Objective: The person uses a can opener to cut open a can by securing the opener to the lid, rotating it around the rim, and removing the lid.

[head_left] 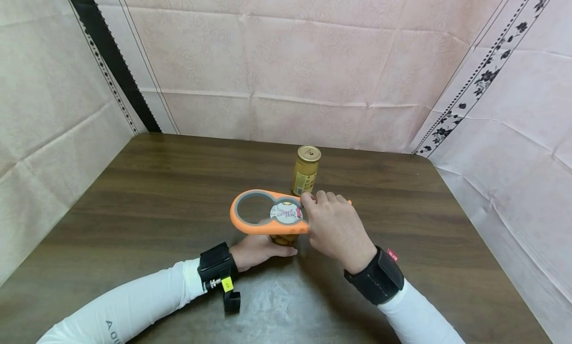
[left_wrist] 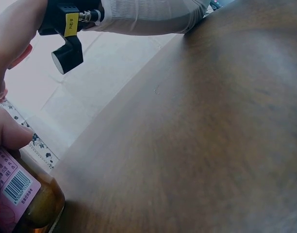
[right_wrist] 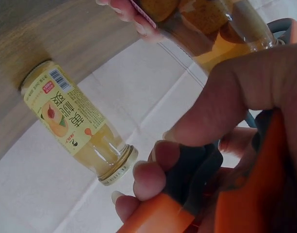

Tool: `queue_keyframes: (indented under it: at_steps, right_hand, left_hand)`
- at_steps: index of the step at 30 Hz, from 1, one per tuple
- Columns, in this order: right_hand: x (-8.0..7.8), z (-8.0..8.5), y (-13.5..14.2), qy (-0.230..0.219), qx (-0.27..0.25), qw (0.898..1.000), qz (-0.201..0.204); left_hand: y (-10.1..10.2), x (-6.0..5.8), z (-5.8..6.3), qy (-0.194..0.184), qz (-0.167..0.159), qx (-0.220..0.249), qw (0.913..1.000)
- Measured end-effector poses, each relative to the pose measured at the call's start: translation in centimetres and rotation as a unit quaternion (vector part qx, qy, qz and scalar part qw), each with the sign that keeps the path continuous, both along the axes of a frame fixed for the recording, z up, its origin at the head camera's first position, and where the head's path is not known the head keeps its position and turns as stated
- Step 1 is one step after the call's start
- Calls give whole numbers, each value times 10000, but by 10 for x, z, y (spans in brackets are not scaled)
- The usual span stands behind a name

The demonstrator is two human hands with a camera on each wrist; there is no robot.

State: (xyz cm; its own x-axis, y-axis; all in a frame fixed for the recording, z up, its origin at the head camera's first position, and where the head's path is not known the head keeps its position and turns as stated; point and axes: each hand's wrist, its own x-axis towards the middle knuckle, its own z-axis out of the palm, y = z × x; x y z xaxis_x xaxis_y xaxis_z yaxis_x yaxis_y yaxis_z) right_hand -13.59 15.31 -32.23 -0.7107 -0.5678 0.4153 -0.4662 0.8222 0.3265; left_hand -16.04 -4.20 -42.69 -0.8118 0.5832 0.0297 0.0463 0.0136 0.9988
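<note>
My left hand (head_left: 255,251) grips a glass jar (head_left: 284,240) standing on the table. Amber liquid and round brown fruit pieces show through its glass in the right wrist view, and a pink label (left_wrist: 18,187) with a barcode faces the left wrist view. An orange and grey jar opener (head_left: 261,229) lies level over the jar's top, one of its rings around the white printed lid (head_left: 286,212). My right hand (head_left: 336,230) holds the opener's handles, fingers curled round them, thumb along the near side. The handles are mostly hidden under that hand in the head view.
Just behind the opener stands a second jar (head_left: 305,177), upright, with a gold lid and a yellow peach label (right_wrist: 61,109). The brown wooden table (head_left: 187,185) ends at pale cloth walls (head_left: 286,66) at the back and sides.
</note>
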Motion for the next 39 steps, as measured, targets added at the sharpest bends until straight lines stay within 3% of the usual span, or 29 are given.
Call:
queue_keyframes:
  at_steps: [8, 19, 26, 36, 39]
  right_hand:
    - [0, 1, 1, -37, 55, 10000, 26]
    - [-2, -2, 2, 336, 305, 9989, 119]
    - [-4, -3, 2, 563, 149, 9980, 243]
    - [-6, -4, 2, 560, 176, 9979, 279]
    - [-6, -5, 1, 532, 191, 9980, 289]
  left_hand:
    - [-1, -1, -1, -2, 9, 0, 10000]
    - [0, -4, 0, 354, -13, -34, 9994]
    - [1, -3, 4, 477, -65, 75, 9988]
    - [1, -4, 4, 741, -62, 96, 9972]
    - [1, -4, 3, 580, -232, 213, 9978]
